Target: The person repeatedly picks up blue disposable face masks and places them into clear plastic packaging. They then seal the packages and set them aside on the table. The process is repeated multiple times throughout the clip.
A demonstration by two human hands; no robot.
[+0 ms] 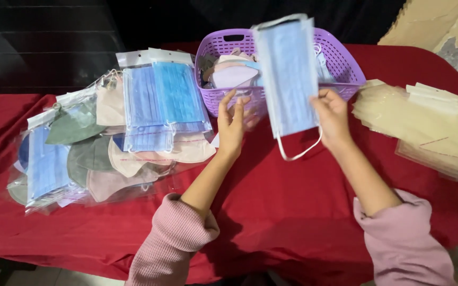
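Right hand pinches the lower right edge of a pale blue pleated face mask, holding it upright above the red tablecloth, in front of the purple basket; one white ear loop dangles below. Left hand is open and holds nothing, fingers spread, just left of the mask and touching or nearly touching the basket's near wall. More loose masks lie inside the basket. Far right: a stack of empty clear sleeves. Left: a pile of bagged masks, blue, green and beige. Judged step: one mask is lifted out, not yet bagged. The next move calls for a sleeve from the right stack, opened by the free left hand, with the loops tucked in.
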